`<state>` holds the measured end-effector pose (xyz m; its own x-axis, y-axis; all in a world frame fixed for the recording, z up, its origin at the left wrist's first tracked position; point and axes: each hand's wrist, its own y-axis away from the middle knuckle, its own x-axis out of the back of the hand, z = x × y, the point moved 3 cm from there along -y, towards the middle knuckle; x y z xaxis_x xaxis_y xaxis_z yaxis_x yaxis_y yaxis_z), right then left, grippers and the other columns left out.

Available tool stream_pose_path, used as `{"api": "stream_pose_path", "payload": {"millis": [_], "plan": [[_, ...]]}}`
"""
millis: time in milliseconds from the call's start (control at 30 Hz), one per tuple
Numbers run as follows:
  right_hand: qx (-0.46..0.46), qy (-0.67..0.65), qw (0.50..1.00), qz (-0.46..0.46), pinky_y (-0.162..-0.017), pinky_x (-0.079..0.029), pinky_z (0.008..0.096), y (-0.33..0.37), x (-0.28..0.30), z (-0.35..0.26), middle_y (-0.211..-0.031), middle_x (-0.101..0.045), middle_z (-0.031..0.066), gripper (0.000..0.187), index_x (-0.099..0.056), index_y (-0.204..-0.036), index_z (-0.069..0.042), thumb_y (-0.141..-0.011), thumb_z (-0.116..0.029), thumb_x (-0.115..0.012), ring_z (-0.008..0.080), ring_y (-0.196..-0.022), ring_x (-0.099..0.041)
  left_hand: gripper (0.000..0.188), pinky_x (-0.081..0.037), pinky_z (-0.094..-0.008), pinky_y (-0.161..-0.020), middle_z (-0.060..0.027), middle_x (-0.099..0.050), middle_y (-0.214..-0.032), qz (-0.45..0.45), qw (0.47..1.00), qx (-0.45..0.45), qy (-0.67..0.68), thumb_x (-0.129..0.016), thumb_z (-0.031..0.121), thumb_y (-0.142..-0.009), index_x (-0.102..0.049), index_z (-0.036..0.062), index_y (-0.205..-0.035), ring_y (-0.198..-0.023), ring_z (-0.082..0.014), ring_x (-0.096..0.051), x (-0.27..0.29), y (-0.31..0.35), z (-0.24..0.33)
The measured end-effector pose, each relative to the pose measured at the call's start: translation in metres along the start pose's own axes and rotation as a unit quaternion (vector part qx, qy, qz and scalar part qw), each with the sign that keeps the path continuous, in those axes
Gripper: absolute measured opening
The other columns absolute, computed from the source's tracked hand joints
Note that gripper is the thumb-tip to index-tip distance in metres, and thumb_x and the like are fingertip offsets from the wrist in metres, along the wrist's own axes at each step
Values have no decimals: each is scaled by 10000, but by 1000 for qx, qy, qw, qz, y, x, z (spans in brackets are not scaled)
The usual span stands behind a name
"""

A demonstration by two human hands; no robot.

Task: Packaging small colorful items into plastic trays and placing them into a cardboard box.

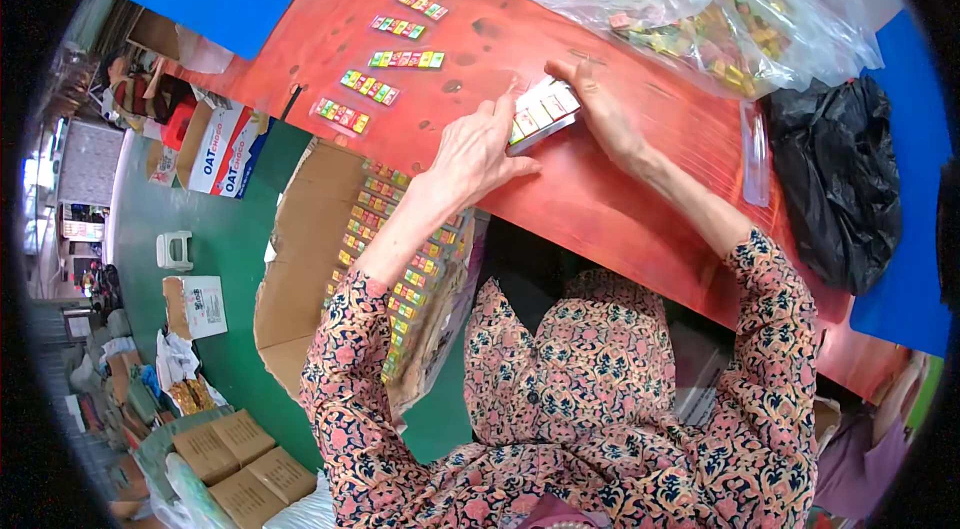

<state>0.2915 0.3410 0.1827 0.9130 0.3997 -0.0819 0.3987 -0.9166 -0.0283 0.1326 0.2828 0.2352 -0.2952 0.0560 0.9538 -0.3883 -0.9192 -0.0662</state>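
Over the red table [640, 229] my two hands hold a small pack of little boxes, its white faces upward [545, 112]. My left hand [468, 157] grips the left end, with its thumb stretched out near the lower edge. At the pack's right end, my right hand [606, 121] presses with bent fingers. Left of my hands, several short rows of small colourful wrapped pieces [407, 59] lie apart on the table. Under my left forearm, an open cardboard box [305, 264] contains many similar rows [410, 294].
A large clear plastic bag [690, 24] of small yellow and red pieces covers the far right of the table. A black plastic bag [840, 184] hangs at the right edge beside a clear plastic tray [756, 154]. Cartons [235, 464] and a white stool [174, 249] stand on the green floor.
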Motion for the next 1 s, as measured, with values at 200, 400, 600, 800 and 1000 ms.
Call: {"api": "stream_pose_path", "payload": {"millis": [200,400,600,800,1000], "plan": [[35,106,993,42,-958,-367,318,-4,1,-3,-1198,-535,118,728,-495,-1250,8,-938,-586,-213,210,-1095,-502,647,-466,-445,-712,-213,-571,-942,60,997,29,28,-746,373,-688,-438,0,-1117,-870,-375,-576,-4,2,-3],[84,231,968,39,-828,-418,346,-14,-1,-6,-1023,-589,156,672,-596,-1067,21,-950,-549,-260,244,-954,-557,635,-461,-445,-709,-206,-560,-918,69,997,32,-26,-748,396,-677,-448,-7,-1065,-841,-368,-572,-2,2,5],[83,260,961,44,-777,-435,340,-20,1,-3,-902,-617,134,683,-609,-1034,33,-951,-548,-259,227,-848,-573,525,-440,-462,-695,-201,-548,-869,-16,999,15,-45,-759,325,-654,-433,5,-914,-803,-374,-549,-2,-6,-9],[63,38,996,58,-765,-461,313,-18,-2,0,-887,-645,124,694,-626,-1032,40,-934,-569,-307,186,-845,-605,511,-439,-455,-737,-200,-553,-880,-42,997,56,-17,-757,285,-627,-447,6,-921,-848,-377,-544,8,-2,-12],[96,28,989,113,-768,-468,291,-18,-18,-2,-910,-648,131,652,-624,-1006,55,-944,-528,-339,181,-828,-610,508,-448,-443,-755,-199,-565,-909,25,999,23,26,-754,264,-621,-485,-8,-956,-886,-372,-554,4,-12,-17]]}}
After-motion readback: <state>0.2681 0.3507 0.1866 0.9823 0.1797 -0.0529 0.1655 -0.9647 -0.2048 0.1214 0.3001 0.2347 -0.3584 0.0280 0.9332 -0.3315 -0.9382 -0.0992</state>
